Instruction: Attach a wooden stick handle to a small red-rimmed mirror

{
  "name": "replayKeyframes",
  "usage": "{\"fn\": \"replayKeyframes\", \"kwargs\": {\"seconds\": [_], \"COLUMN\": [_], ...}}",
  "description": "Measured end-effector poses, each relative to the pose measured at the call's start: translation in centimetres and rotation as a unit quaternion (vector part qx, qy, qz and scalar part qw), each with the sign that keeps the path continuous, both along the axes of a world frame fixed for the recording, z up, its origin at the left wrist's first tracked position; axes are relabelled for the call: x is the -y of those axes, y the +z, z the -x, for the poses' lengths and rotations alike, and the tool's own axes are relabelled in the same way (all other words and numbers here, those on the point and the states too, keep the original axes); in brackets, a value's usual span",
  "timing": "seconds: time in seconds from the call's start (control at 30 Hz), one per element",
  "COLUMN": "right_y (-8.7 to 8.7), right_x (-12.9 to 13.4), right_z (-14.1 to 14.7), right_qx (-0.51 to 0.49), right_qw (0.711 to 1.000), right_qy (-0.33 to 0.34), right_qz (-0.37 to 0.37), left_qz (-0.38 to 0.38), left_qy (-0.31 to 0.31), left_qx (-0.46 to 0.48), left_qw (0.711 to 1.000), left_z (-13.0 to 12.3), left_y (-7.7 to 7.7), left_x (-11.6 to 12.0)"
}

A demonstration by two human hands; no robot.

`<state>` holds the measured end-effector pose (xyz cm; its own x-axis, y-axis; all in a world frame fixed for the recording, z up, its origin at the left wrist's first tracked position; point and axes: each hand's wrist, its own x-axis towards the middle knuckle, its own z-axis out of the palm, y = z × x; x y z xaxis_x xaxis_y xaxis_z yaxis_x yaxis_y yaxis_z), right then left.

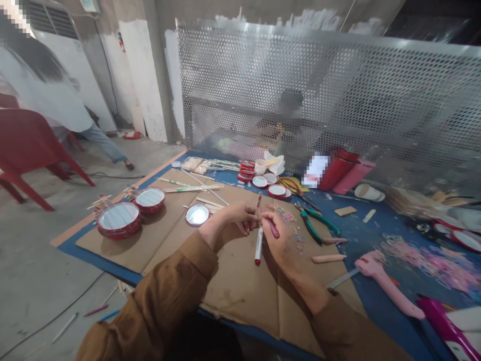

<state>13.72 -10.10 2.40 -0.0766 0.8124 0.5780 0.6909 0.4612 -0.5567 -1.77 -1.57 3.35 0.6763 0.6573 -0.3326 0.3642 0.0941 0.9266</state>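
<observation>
The left hand (227,223) pinches a white marker pen (259,245) up over the brown cardboard (240,296). The right hand (280,240) grips a pink stick (273,228) just beside it, likely so both can work close together.

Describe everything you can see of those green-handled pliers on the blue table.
The green-handled pliers have two long, glossy green grips, probably plastic-coated, joined to a small, dull metal head. They lie flat on the blue tabletop, with the head pointing away from the viewer and the grips spread apart. They sit to the right of the person's right hand, not touching it. A peach-coloured stick lies by the tip of one grip, but it is hard to tell whether they touch.
</observation>
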Motion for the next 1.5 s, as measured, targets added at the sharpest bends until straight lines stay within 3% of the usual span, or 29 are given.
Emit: {"fn": "replayKeyframes", "kwargs": {"seconds": [0.27,0.5,0.7,0.9,1.1,1.5], "right_y": [-0.10,-0.09,-0.09,0.22,0.00,-0.40], "right_x": [-0.05,-0.04,-0.05,0.04,-0.15,-0.32], "right_z": [0.02,0.09,0.17,0.12,0.19,0.23], "right_qx": [0.007,-0.017,-0.006,0.004,-0.002,-0.010], "right_qw": [1.000,1.000,1.000,0.999,0.999,0.999], "right_qy": [0.029,-0.008,0.021,-0.018,0.031,0.024], "right_qz": [-0.004,-0.001,-0.003,-0.045,-0.041,-0.022], "left_qz": [-0.010,-0.010,-0.015,-0.019,-0.021,-0.011], "left_qy": [-0.001,0.006,0.005,-0.001,-0.002,0.004], "left_qx": [-0.007,-0.013,-0.011,0.003,-0.010,0.008], "left_qw": [1.000,1.000,1.000,1.000,1.000,1.000], "left_z": [-0.01,0.11,0.11,0.26,0.16,0.23], "left_y": [-0.12,-0.18,-0.41,-0.86,-1.02,-0.55], "left_x": [-0.06,-0.07,-0.22,-0.45,-0.63,-0.30]}}
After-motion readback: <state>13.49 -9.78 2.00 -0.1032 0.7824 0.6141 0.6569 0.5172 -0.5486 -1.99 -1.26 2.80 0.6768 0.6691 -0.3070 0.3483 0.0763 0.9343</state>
